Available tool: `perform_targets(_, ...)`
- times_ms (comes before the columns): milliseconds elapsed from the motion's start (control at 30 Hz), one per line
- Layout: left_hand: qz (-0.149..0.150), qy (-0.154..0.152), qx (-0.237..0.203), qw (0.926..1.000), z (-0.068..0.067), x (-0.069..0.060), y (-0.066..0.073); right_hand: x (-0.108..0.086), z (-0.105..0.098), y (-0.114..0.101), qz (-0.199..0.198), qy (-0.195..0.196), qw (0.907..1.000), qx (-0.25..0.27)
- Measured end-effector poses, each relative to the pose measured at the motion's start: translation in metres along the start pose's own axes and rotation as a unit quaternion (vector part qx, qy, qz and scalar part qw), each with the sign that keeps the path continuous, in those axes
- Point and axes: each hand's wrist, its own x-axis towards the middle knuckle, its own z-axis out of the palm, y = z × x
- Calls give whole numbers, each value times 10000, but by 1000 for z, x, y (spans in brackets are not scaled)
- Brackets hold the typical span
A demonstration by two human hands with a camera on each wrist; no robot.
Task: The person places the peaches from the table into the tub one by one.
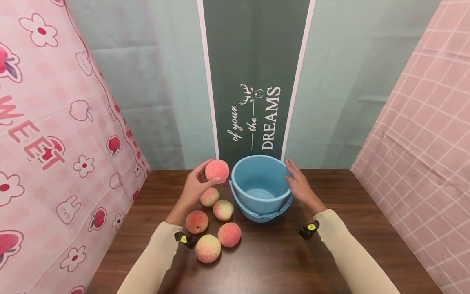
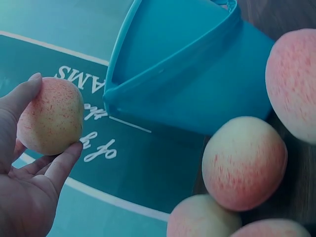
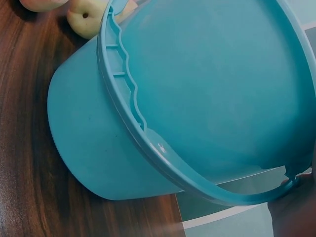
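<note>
In the head view my left hand [image 1: 194,183] holds a pink peach [image 1: 217,170] between thumb and fingers, raised just left of the bucket's rim. The left wrist view shows the same peach [image 2: 52,116] with a yellowish underside, apart from the bucket. A blue plastic bucket [image 1: 260,204] stands on the table, its handle lowered toward the front. My right hand [image 1: 302,185] grips the right side of its rim, thumb at the rim's edge and fingers outside. In the right wrist view only part of that hand [image 3: 294,212] shows, beside the handle joint.
Several more peaches lie left and in front of the bucket, among them a reddish one [image 1: 196,221] and a pale one [image 1: 208,248]. The brown wooden table [image 1: 271,261] ends at a green-grey curtain [image 1: 154,102]. Pink cloths hang on both sides.
</note>
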Motion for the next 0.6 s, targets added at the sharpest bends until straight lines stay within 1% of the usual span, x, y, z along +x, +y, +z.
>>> perform_targets(133, -21, -32, 93, 9999, 11, 5, 3, -1, 0, 0, -14, -9, 10000, 4)
perform_targets(233, 63, -104, 65, 9999, 17, 8, 5, -1, 0, 0, -19, -14, 10000, 17)
perform_targets(433, 212, -198, -18, 9996, 25, 12, 7, -1, 1, 0, -89, 50, 9999, 26)
perform_targets(467, 221, -210, -55, 9995, 26, 13, 6, -1, 1, 0, -105, 58, 9999, 15)
perform_targets(500, 217, -234, -94, 9994, 27, 12, 11, -1, 1, 0, -125, 72, 9999, 6)
perform_targets(600, 229, -255, -145, 9993, 30, 13, 10, -1, 1, 0, -112, 62, 9999, 12)
